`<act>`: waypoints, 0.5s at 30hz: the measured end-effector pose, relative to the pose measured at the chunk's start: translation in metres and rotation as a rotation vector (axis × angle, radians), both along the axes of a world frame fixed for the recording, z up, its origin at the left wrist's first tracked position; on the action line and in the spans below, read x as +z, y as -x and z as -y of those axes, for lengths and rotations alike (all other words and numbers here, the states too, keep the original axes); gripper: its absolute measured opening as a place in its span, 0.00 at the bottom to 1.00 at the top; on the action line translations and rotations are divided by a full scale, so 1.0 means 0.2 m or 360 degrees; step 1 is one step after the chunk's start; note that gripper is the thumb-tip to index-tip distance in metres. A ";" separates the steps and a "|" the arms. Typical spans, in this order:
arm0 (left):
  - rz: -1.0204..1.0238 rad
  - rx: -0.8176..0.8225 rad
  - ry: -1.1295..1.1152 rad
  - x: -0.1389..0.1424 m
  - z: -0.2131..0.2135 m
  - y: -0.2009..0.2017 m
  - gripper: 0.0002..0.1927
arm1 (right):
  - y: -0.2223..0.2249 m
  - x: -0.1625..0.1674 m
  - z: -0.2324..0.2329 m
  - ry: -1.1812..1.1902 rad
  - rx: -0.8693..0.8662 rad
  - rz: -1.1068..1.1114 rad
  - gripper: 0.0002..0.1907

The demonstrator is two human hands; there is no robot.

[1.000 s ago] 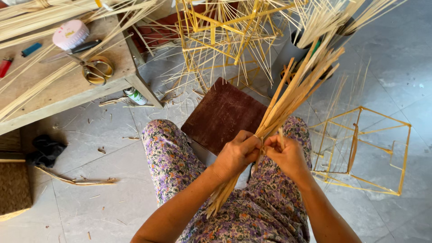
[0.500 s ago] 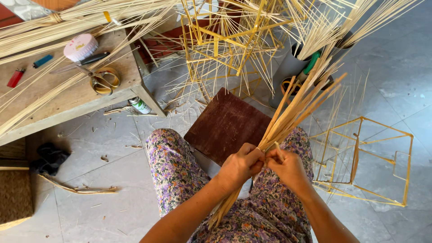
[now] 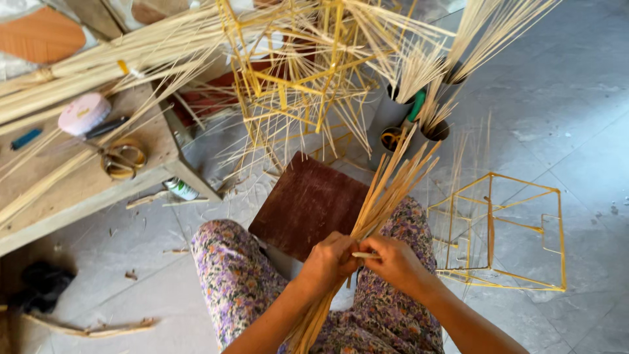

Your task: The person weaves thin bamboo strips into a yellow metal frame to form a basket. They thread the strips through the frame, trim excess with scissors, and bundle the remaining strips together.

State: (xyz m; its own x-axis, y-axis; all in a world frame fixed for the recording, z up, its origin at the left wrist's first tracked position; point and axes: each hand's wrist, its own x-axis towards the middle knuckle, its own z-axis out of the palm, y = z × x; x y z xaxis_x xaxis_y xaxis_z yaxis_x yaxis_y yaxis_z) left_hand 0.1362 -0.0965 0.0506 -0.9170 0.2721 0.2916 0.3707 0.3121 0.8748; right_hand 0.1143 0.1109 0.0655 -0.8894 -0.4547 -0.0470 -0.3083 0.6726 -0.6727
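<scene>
Hands (image 3: pixel 363 259) drew closer, both gripping the bamboo strip bundle (image 3: pixel 386 196).

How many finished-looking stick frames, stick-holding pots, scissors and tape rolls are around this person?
Yellow stick frames: 2, one on the floor, one large cluster above the brown board.
Dark pots of sticks: 3.
Scissors: 1, on the wooden table.
Pink tape roll: 1.
Total: 7.

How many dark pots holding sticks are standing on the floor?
3, clustered beyond the brown board: one at the back left, one at the back right, one nearer, beside a yellow roll. The stick frame may hide more.
</scene>
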 end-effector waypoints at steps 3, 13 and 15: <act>0.0068 -0.0068 0.0014 -0.01 0.00 -0.01 0.08 | -0.02 -0.03 0.01 -0.0028 -0.0005 0.0046 0.09; 0.0298 0.0049 -0.0071 0.01 -0.02 0.00 0.11 | -0.05 -0.17 0.07 0.0362 -0.0535 0.0032 0.07; 0.0285 0.0071 -0.0164 0.03 -0.02 0.00 0.11 | -0.05 -0.18 0.07 0.0365 -0.0719 0.0108 0.05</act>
State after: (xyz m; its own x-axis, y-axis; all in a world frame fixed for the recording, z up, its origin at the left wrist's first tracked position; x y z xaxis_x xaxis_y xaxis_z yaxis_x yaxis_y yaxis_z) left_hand 0.1357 -0.0932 0.0572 -0.9673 0.2069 0.1469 0.1940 0.2301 0.9536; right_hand 0.1236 0.0962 0.0295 -0.9980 -0.0309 -0.0554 0.0286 0.5613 -0.8271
